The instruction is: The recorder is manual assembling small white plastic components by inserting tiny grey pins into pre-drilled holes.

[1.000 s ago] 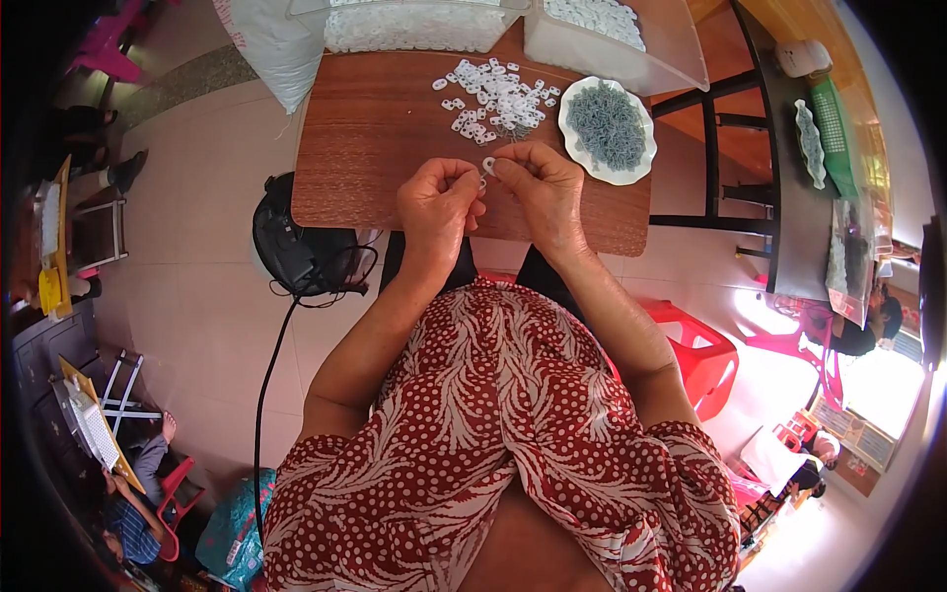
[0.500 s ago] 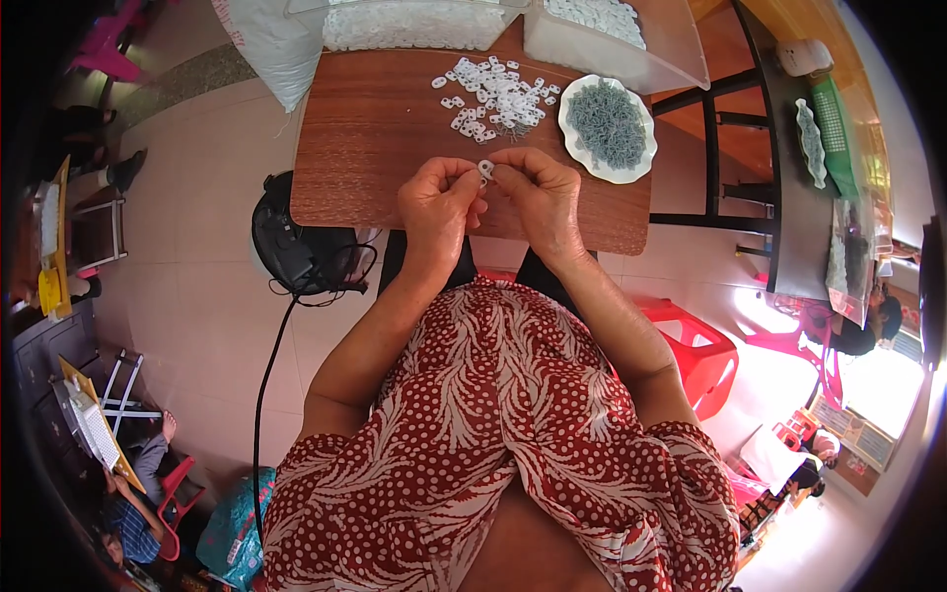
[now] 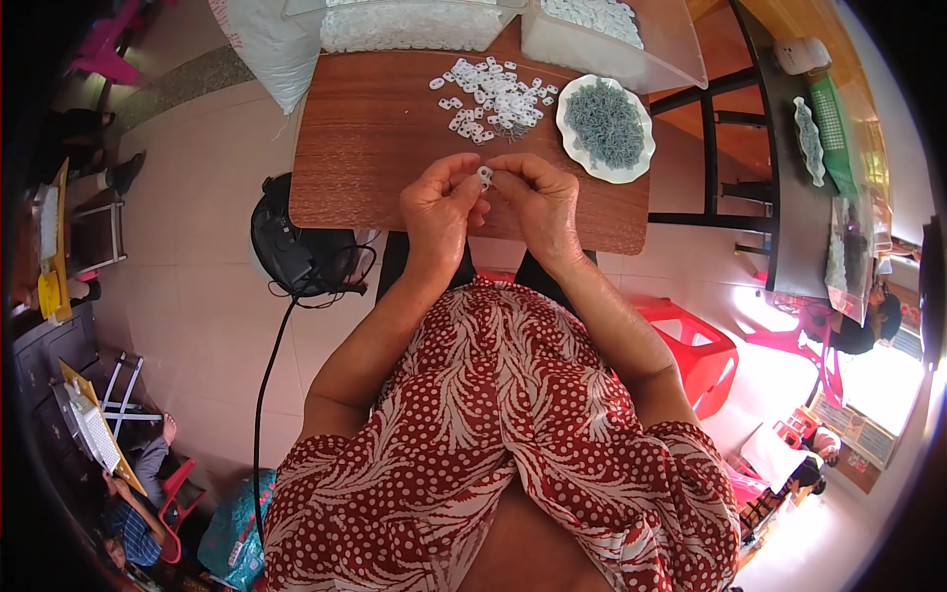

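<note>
Between my fingertips, just above the table's near edge, is a small white plastic piece (image 3: 484,176) with holes in it. My left hand (image 3: 437,202) pinches it from one side. On the other side, the thumb and forefinger of my right hand (image 3: 541,197) close in on it; whether they also hold a screw is hidden. Ahead of my hands lies a loose pile of similar white plastic pieces (image 3: 501,94), with a few thin grey screws or nails at its near side. To its right, a white scalloped dish (image 3: 644,148) holds a heap of small grey screws or nails (image 3: 604,123).
Two clear bins (image 3: 414,28) (image 3: 612,44) of white pieces stand at the back of the brown table (image 3: 365,148). A white sack (image 3: 276,59) leans at its left corner. A black bag (image 3: 296,237) sits below left, a red stool (image 3: 695,355) right. Other people sit further off.
The white piece has turned slightly between my fingers, and my right hand has shifted a little left. Everything else on the table stays as it was.
</note>
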Tool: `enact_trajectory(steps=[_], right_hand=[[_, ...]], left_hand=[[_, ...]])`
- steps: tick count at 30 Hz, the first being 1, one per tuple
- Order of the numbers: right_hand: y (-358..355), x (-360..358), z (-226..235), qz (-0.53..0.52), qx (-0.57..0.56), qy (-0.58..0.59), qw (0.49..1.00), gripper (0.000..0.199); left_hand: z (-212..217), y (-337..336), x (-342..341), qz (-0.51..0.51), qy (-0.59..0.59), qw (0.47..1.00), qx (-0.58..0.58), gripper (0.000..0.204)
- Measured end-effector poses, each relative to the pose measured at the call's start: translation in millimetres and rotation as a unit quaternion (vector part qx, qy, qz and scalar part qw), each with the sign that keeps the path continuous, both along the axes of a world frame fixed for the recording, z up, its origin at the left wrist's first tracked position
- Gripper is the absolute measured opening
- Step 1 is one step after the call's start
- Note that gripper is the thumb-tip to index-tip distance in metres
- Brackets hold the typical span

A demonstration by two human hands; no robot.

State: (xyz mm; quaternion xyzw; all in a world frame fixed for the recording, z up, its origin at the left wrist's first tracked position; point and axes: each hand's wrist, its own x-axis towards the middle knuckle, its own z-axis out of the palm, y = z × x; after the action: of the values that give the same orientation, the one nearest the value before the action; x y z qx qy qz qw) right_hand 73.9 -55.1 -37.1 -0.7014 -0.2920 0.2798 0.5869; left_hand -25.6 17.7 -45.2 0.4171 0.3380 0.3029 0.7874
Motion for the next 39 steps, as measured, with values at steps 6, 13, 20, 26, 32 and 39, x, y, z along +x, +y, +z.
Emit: enact_trajectory(steps=[6, 13, 20, 26, 32, 39], right_hand=[[-1.9, -8.6, -0.9, -0.016, 0.052, 0.031, 0.998, 0.013], [-7.0, -8.9, -4.7, 0.037, 0.026, 0.076, 0.996, 0.027], [-7.7, -4.7, -11.5, 0.053, 0.025, -0.134, 0.989, 0.027], [-8.4, -4.2, -16.0, 0.046, 0.042, -0.144, 0.988, 0.026], [-5.9, -4.2, -7.8, 0.056, 0.048, -0.181, 0.981, 0.026], [-3.0, -4.1, -0.5, 0.053, 0.058, -0.256, 0.963, 0.029]], left_hand=[[-7.0, -3.2, 0.1, -0.001, -0.005, 1.0, -0.001, 0.02], [2.4, -1.2, 1.9, 0.019, -0.001, 0.999, -0.03, 0.014], [5.0, 0.1, 1.3, 0.028, -0.001, 0.998, -0.058, 0.013], [3.7, 1.6, -0.4, 0.0, -0.013, 0.999, -0.04, 0.013], [1.0, 1.9, -1.5, -0.003, -0.049, 0.998, -0.035, 0.013], [6.6, 4.4, -1.8, -0.001, -0.043, 0.998, -0.051, 0.013]])
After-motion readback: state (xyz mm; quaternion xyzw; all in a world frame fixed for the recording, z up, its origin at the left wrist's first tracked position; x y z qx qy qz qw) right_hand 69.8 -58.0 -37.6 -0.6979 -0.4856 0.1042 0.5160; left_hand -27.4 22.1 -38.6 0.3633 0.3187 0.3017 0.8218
